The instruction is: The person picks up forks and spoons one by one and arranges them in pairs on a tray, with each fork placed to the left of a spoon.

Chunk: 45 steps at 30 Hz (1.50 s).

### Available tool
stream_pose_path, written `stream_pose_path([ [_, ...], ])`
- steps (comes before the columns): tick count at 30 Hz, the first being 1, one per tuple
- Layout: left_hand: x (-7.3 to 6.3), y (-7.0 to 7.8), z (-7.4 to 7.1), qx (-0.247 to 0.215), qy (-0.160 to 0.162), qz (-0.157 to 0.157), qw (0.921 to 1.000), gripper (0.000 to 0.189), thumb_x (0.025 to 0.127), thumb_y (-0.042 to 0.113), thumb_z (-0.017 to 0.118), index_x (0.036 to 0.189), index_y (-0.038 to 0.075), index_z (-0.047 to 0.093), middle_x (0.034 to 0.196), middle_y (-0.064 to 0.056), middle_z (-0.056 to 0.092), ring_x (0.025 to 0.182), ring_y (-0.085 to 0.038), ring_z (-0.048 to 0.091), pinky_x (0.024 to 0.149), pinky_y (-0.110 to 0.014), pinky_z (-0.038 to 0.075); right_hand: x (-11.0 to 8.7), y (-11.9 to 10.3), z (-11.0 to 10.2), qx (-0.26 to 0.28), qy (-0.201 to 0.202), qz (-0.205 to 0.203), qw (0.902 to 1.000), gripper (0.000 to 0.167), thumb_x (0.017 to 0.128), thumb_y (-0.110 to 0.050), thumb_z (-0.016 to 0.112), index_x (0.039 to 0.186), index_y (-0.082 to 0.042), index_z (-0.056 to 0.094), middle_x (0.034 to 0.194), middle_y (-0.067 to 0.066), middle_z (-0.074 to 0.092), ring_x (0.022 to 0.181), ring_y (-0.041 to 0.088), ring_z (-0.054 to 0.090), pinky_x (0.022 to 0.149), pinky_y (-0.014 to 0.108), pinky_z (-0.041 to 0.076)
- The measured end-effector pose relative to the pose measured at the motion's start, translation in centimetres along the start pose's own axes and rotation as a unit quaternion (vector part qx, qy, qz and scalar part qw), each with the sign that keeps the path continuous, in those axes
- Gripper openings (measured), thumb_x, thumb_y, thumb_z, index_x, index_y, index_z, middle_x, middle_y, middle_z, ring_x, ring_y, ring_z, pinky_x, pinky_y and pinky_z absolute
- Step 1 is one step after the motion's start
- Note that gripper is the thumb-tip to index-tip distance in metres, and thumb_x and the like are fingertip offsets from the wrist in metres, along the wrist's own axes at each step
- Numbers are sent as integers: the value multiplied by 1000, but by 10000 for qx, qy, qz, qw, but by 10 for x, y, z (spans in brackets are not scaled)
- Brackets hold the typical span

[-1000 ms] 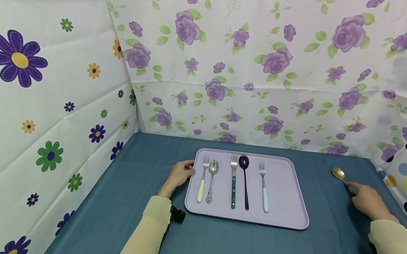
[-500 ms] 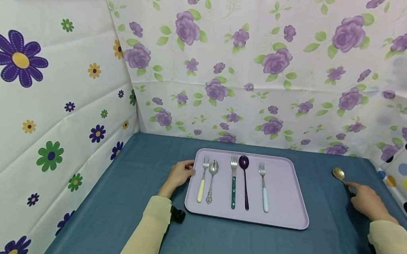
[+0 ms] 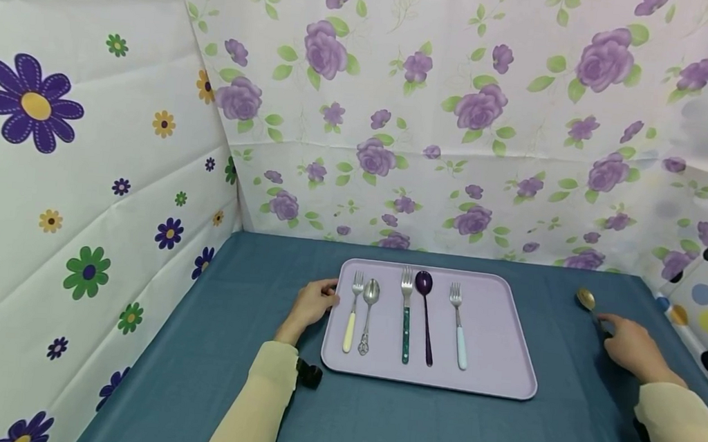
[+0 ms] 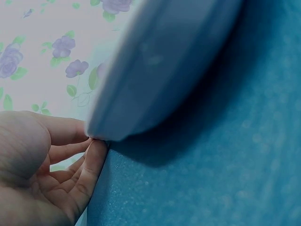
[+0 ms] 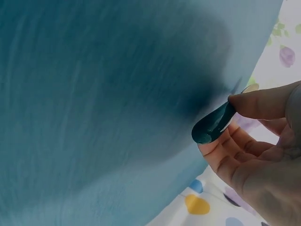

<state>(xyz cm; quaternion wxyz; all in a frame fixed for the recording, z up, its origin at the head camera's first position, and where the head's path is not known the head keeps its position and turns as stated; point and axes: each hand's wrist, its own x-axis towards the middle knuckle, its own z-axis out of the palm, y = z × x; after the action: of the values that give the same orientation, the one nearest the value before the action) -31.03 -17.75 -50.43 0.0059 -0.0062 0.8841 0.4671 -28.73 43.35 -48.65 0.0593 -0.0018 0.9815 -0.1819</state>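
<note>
At the left edge of a pale lilac tray point(image 3: 495, 336), my left hand point(image 3: 312, 306) pinches the rim. In the left wrist view, thumb and fingertips meet at the end of the tray's side wall point(image 4: 150, 70). Well to the right, my right hand point(image 3: 636, 351) pinches a spoon point(image 3: 586, 298) with a gold bowl that points away from me. The right wrist view shows its dark green handle point(image 5: 214, 125) between thumb and fingers, the handle's rounded end sticking out; a shadow falls on the cloth beside it.
On the tray lie a yellow-handled fork point(image 3: 350, 325), a silver spoon point(image 3: 369, 305), a green-handled fork point(image 3: 406, 329), a dark purple spoon point(image 3: 426, 317) and a light-blue-handled fork point(image 3: 460, 340). A blue cloth point(image 3: 387, 432) covers the table. Flowered sheets point(image 3: 437, 116) stand behind and at the sides.
My right hand has shifted slightly left with the spoon, whose bowl now looks narrower and more tilted. The left hand and the tray have stayed put.
</note>
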Motion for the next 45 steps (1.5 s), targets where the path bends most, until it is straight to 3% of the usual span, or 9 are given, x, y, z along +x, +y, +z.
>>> stream_pose_path([
  [6,0,0,1,-1,20,17,10000,45,98,6,67,142,-1,62,96,-7,66,83,-17,62,77,-34,55,1,-14,3,108,84,-50,9999,60,83,9,47,142,18,45,135,51,42,105,56,50,73,56,41],
  [14,0,-2,1,-4,37,60,10000,44,98,6,66,141,-1,63,96,-6,66,82,-16,62,77,-35,56,1,-31,8,284,156,-293,9990,61,83,9,44,143,18,44,130,50,47,63,28,43,57,41,39],
  [17,0,-2,1,-17,38,46,10000,44,98,7,66,142,0,63,97,-7,66,83,-16,63,78,-35,56,2,-38,10,367,192,-344,9986,61,83,9,43,143,17,44,128,49,49,57,24,38,53,38,36],
  [22,-1,-1,1,-48,13,20,10000,45,99,6,66,143,0,62,97,-7,66,83,-16,63,78,-35,56,3,-45,13,427,210,-382,9981,62,82,10,43,143,17,45,124,47,54,53,21,36,51,37,34],
  [24,-2,0,1,-52,2,23,10000,45,99,6,66,143,0,62,97,-7,66,83,-16,63,77,-35,56,4,-45,14,492,182,-414,9978,62,82,10,42,144,17,44,115,43,60,51,20,34,49,37,34],
  [27,-2,-1,1,-29,-6,34,10000,45,99,7,66,144,0,61,97,-7,67,84,-16,63,78,-35,56,4,-46,16,596,112,-478,9970,62,84,10,41,145,17,43,90,30,67,48,17,32,47,36,32],
  [31,-3,-1,0,0,-15,16,10000,46,99,8,65,145,0,60,98,-7,67,85,-17,64,79,-36,56,4,-50,17,659,97,-528,9964,60,86,9,39,146,16,42,59,9,52,47,13,26,46,34,29],
  [35,-2,0,0,1,-12,-24,10000,46,100,8,65,145,1,60,98,-7,67,86,-18,64,79,-36,56,3,-57,19,686,160,-616,9956,60,86,9,40,146,16,44,51,1,40,48,12,22,47,32,27],
  [45,-3,1,-1,-44,-13,-29,10000,46,100,7,65,145,0,60,98,-8,67,86,-18,64,79,-37,56,4,-73,21,689,132,-845,9939,60,88,8,41,147,14,44,50,0,38,49,11,20,47,32,26],
])
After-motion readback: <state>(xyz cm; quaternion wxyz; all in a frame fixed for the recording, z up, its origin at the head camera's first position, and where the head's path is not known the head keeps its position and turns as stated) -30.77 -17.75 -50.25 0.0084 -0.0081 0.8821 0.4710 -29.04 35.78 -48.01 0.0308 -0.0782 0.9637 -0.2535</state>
